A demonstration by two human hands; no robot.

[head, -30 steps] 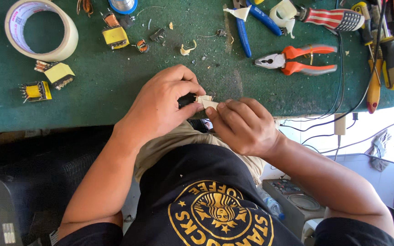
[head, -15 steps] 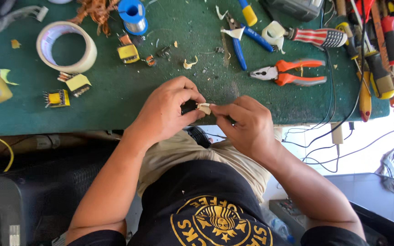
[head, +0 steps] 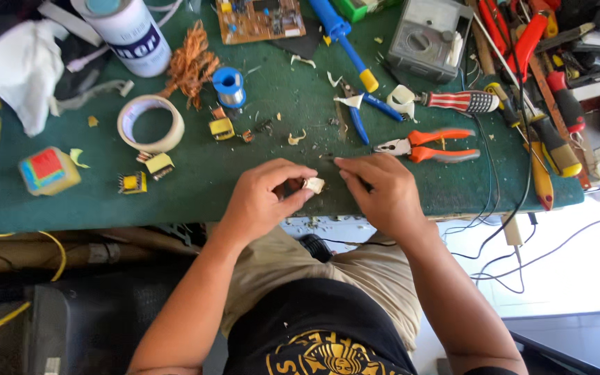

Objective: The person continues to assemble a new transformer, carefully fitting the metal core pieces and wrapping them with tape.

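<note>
Green bench mat (head: 258, 149): since a second ago my right hand (head: 383, 194) has drawn off the small taped transformer core (head: 312, 185), fingers now narrowed on nothing I can see, while my left hand (head: 267, 198) still pinches it near the orange pliers (head: 428, 144), so the tape peeling goes on.

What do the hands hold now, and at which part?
The left hand pinches a small whitish wrapped part by its near end. Whether the right hand holds anything cannot be told.

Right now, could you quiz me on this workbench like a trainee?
1. True or false: the left hand pinches a small pale part.
2. Which lies nearest the right hand? A orange-handled pliers B roll of tape C circuit board
3. What colour is the mat?
Key: 1 true; 2 A; 3 green.
</note>
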